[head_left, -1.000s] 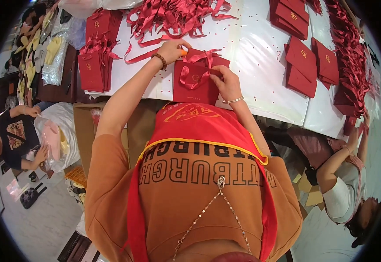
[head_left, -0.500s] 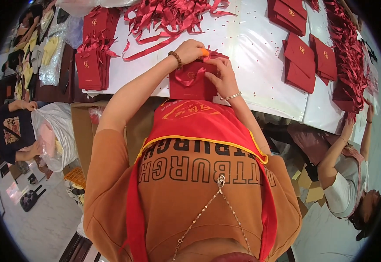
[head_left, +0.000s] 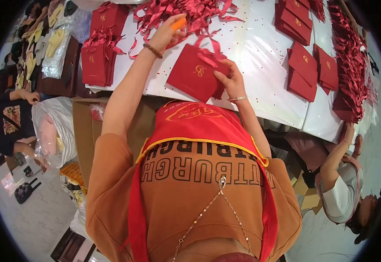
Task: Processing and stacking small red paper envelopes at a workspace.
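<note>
My right hand grips a red paper gift bag by its right side, thumb on the front. The bag tilts over the table's near edge, with a gold emblem on its face and a red ribbon handle looping from its top. Beyond it, my left hand is off the bag, beside a loose heap of red ribbons. An orange cover shows on one of its fingers. Those fingers look apart, and I see nothing held in them.
Stacked red gift bags stand on the white table, at the left and right. A long row of ribboned bags lines the far right, where another person works. At left, a person handles a white plastic sack. An open cardboard box sits below the table.
My left hand has let go of the bag's ribbon and moved up and left to the ribbon heap. The bag has turned and tilted in my right hand, which has shifted slightly right.
</note>
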Motion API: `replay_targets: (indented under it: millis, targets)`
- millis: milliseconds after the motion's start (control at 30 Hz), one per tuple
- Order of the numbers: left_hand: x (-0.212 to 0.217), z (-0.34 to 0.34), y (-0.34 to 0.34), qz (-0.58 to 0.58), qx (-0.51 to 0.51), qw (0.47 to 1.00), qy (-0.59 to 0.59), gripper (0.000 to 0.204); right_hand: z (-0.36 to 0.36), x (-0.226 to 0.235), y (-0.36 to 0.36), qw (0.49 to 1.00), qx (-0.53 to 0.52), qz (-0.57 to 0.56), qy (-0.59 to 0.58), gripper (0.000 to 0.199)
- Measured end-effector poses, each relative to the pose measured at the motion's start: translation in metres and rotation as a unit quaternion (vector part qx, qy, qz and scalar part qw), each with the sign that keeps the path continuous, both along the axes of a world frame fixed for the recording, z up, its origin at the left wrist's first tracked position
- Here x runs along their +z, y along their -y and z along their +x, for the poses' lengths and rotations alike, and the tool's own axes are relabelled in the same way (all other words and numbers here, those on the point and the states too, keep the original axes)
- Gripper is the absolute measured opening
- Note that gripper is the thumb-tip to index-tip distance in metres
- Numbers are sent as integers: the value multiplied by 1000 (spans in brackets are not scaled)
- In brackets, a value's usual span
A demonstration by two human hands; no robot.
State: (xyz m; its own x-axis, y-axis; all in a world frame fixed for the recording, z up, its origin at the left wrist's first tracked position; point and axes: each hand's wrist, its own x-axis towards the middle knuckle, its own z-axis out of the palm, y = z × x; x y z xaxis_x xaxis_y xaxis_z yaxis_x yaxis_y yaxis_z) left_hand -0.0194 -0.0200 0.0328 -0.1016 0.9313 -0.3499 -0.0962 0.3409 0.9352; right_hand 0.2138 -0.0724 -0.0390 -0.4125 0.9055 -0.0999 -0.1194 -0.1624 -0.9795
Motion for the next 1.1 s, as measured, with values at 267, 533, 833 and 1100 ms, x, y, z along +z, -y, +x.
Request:
replay_targets:
  millis: [267, 533, 833, 1100]
  targets:
    - [-55, -5, 76, 72, -23, 989, -131, 49, -41, 24, -11, 993, -102, 34, 52, 25]
    - [-8, -65, 122, 58, 75, 995, -17, 51, -128, 44, -9, 998, -6, 57, 6, 34]
    - [-46, -125, 161, -18, 130, 990, -43, 42, -133, 32, -7, 987, 96, 45, 120, 42]
    - [-50, -85, 132, 11, 22, 769, -638, 53, -50, 3, -32, 801, -11, 379, 463, 40]
